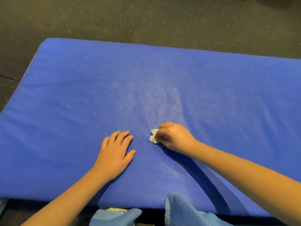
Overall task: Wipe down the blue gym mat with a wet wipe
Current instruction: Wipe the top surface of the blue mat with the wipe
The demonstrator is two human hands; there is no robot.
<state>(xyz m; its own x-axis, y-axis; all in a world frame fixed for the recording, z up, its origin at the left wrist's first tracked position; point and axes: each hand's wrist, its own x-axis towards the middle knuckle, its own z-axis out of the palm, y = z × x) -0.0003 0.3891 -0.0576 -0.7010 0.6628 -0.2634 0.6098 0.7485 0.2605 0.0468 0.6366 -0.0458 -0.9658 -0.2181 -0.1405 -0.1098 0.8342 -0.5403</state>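
From the head view, the padded blue vinyl gym mat [81,95] lies on speckled black rubber floor [97,17]. On the mat's near middle, the right hand [175,137] pinches a crumpled white wet wipe [154,136]; just beside it, the left hand [115,152] rests flat, fingers straight.

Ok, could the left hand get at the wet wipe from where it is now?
Probably yes. The left hand lies flat on the mat beside the wet wipe, with only bare mat between them; the right hand grips the wipe, though.
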